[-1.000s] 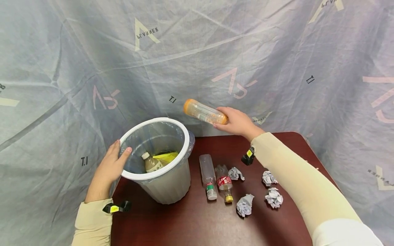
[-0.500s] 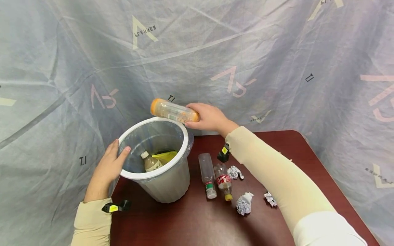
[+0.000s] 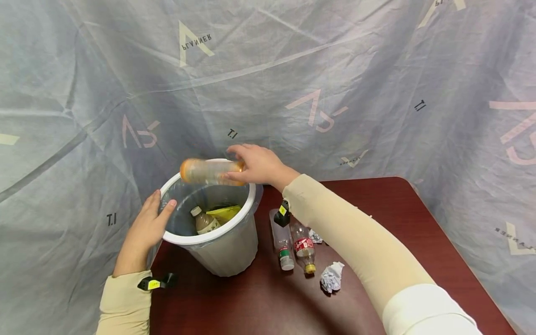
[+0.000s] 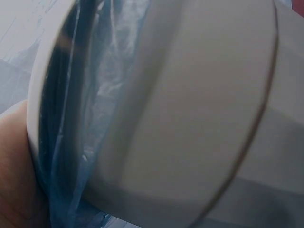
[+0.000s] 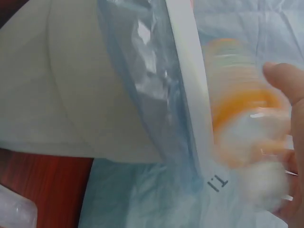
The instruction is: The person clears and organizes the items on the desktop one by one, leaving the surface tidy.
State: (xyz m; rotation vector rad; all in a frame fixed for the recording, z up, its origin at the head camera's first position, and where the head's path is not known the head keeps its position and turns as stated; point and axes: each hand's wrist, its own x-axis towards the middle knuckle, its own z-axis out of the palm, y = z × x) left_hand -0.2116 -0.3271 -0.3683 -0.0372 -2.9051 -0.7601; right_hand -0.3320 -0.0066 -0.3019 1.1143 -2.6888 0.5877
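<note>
Above the opening of the light grey plastic bin with a white rim (image 3: 228, 258), I see the clear plastic bottle with orange ends (image 3: 205, 171), lying almost level and blurred. The right hand (image 3: 261, 165) is at its right end, with the forefinger lifted off and the thumb loose on the near side, so I take this hand as released; the other fingers I see only partly. The left hand (image 3: 148, 221) lies at the left side of the rim, its thumb over the edge; I cannot tell if it grasps or only rests. Inside the bin are a brownish bottle with a white cap (image 3: 204, 222) and a bright yellow packet (image 3: 224, 214). To the right, on the dark red table (image 3: 259, 307), lie a clear green-labelled bottle (image 3: 281, 239), a clear red-labelled bottle with a yellow cap (image 3: 304, 249) and a crumpled white paper ball (image 3: 332, 277).
</note>
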